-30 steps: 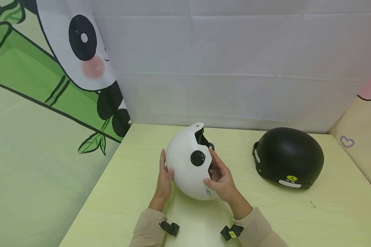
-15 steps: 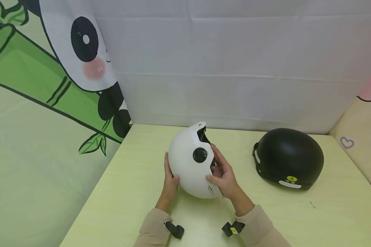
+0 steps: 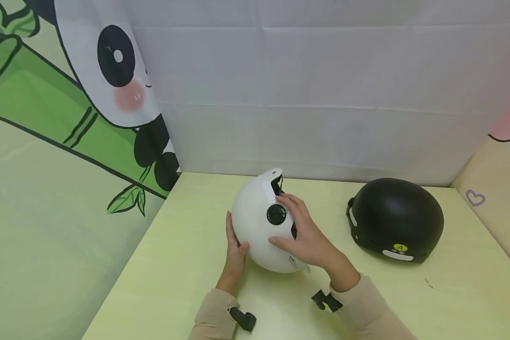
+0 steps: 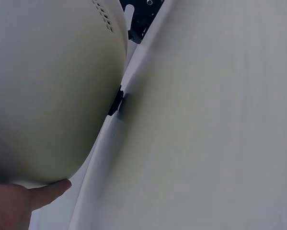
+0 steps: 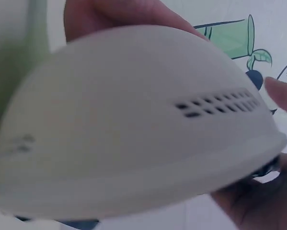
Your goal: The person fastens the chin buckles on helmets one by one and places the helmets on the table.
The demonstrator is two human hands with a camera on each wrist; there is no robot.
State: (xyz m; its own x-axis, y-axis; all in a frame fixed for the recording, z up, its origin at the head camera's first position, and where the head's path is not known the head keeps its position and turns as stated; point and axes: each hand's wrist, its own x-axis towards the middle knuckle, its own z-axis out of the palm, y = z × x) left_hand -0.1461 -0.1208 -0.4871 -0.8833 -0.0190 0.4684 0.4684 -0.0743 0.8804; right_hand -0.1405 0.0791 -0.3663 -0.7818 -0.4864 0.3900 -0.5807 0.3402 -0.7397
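A white open-face helmet (image 3: 255,226) lies tipped on its side over the table, a black round side button (image 3: 276,214) facing up and its face opening toward the right. My left hand (image 3: 234,259) holds it from the left, thumb on the shell, the other fingers partly hidden behind it. In the left wrist view a finger (image 4: 52,191) touches the shell. My right hand (image 3: 308,236) is spread over the rim at the right, fingers extended across the side near the button. The right wrist view shows the vent holes (image 5: 217,101) close up, with the right thumb (image 5: 282,93) apart from the shell.
A matte black helmet (image 3: 399,222) with a yellow sticker (image 3: 400,247) sits on the pale table (image 3: 165,264) to the right. Behind stands a white cloth wall (image 3: 314,94); a printed panda and bamboo sheet (image 3: 63,189) hangs at the left.
The helmet has shifted slightly right and holds nearly the same tilt. My right hand has loosened from the rim, and its fingers have moved out of the opening onto the outer side.
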